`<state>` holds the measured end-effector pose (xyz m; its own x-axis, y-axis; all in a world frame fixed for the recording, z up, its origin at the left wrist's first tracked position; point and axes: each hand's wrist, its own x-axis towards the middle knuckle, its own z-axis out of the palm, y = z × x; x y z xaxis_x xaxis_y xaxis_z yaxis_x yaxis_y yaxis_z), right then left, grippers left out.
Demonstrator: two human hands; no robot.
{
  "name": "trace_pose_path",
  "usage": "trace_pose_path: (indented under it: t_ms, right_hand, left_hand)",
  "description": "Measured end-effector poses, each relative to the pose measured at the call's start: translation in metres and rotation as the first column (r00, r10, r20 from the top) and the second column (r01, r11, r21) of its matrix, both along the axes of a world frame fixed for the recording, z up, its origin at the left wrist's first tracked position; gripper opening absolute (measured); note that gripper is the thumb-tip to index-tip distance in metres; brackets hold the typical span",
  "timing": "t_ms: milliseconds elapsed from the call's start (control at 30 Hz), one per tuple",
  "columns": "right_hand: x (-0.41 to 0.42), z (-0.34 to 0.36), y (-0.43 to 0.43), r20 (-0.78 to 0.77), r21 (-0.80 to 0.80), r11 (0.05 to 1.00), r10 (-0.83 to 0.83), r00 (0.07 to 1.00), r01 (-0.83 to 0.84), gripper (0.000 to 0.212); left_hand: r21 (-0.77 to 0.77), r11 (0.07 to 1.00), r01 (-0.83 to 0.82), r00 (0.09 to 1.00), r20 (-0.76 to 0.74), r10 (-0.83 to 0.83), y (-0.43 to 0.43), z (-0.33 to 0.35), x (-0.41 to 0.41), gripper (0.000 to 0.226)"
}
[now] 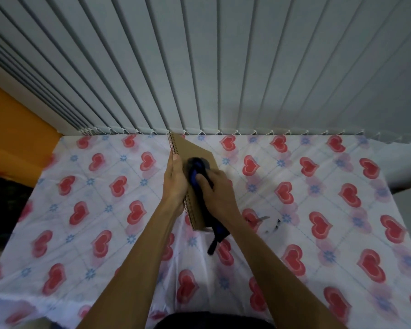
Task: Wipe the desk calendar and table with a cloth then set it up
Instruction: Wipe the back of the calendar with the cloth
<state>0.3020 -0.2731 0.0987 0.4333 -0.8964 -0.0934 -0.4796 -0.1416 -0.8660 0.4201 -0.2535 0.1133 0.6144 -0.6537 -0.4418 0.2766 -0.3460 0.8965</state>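
nearest, two bare forearms reach out from the bottom edge over the table [81,233], which is covered in a white cloth printed with red hearts and small blue flowers. a little right of the arms, some small dark scraps [272,225] lie on the covering, too blurred to name. farther out, at the middle of the table, the right hand [215,189] is curled around a dark blue cloth [198,173], pressing it against the brown cardboard face of the desk calendar [199,207]; a tail of the cloth hangs toward the near side. the left hand [175,184] clasps the calendar along its spiral-bound left edge, steadying it, tilted up off the table. beyond, vertical blinds [199,67] close off the far side, with an orange wall [14,129] at far left.

by my reading the wiping of the calendar is under way, not finished. whether the table has been wiped cannot be told, and standing the calendar up is left to do.
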Motion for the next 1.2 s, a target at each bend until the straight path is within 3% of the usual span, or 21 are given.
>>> trace_pose_path:
  t_ms: [167,267,367,467,533,767,867,967,1033,1200]
  right_hand:
    - [-0.012,-0.044,-0.046,-0.278,0.111,0.992,-0.025,0.960,0.058,0.037]
    - [-0.031,-0.043,-0.040,-0.329,0.184,0.980,-0.016,0.944,0.081,0.032]
    - [-0.037,-0.019,-0.014,-0.289,0.157,0.987,0.015,0.957,0.032,0.023]
    - [-0.016,0.009,-0.003,-0.088,0.052,0.999,0.010,0.996,-0.006,0.022]
    - [0.001,0.010,-0.018,-0.034,0.035,0.999,-0.017,0.999,0.018,0.026]
    - [-0.016,-0.026,-0.052,-0.317,0.210,0.976,0.005,0.949,0.065,0.031]
    - [-0.022,0.001,-0.024,-0.200,0.235,0.972,0.052,0.978,-0.004,0.025]
    - [0.009,0.033,-0.026,-0.021,0.072,0.997,0.024,0.999,-0.023,0.019]
    - [0.033,0.033,-0.051,-0.033,-0.008,1.000,0.025,0.999,-0.025,0.019]
    - [0.036,-0.028,-0.105,-0.223,0.168,0.985,0.002,0.975,0.037,0.028]
  left_hand:
    - [-0.024,0.999,0.021,0.999,0.034,-0.021,0.003,0.004,0.001,0.084]
    - [-0.049,0.999,-0.002,0.999,0.050,0.005,0.002,0.004,-0.003,0.080]
    - [-0.071,0.997,0.016,0.998,0.055,-0.012,0.000,0.000,-0.006,0.078]
    - [-0.067,0.997,0.039,0.999,0.024,-0.038,-0.005,-0.006,-0.004,0.086]
    - [-0.065,0.997,0.043,0.999,0.022,-0.042,-0.007,-0.003,-0.004,0.081]
    - [-0.067,0.995,0.068,0.994,0.094,-0.062,-0.008,0.014,-0.013,0.070]
    - [-0.113,0.993,0.016,0.999,0.037,-0.012,-0.008,0.021,-0.019,0.055]
    - [-0.103,0.994,0.043,0.994,0.107,-0.032,-0.008,0.022,-0.018,0.048]
    - [-0.098,0.993,0.066,0.990,0.131,-0.053,-0.008,0.018,-0.015,0.043]
    - [-0.066,0.996,0.058,0.985,0.167,-0.046,-0.004,0.016,-0.013,0.058]
